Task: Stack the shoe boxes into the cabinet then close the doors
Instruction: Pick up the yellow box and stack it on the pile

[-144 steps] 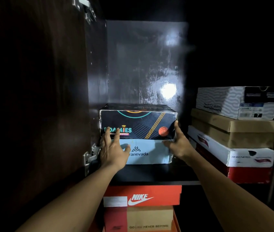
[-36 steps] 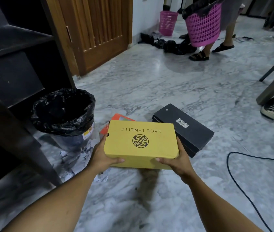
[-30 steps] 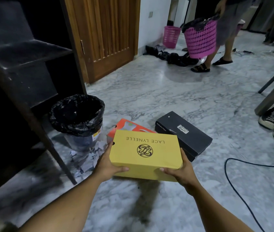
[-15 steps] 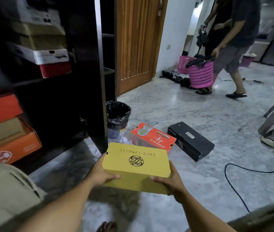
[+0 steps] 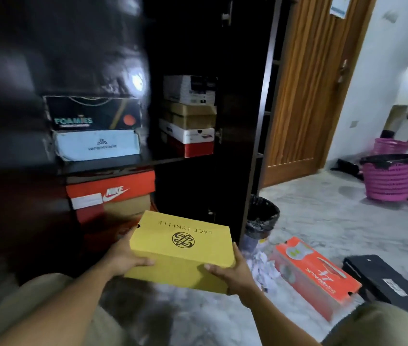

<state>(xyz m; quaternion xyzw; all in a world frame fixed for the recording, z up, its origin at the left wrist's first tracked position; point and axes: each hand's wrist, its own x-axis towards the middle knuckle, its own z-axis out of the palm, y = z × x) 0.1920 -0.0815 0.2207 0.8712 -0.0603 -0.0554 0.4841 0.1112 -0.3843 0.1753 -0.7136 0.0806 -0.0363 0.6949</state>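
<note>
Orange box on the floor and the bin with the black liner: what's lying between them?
In the head view, crumpled white paper scraps litter the marble floor between the orange box and the bin.

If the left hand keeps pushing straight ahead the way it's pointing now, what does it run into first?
Probably the stack of boxes on the cabinet's lower shelf. The left hand, gripping the yellow box, points forward and up toward the brown box under the red Nike box. Depth is unclear.
</note>
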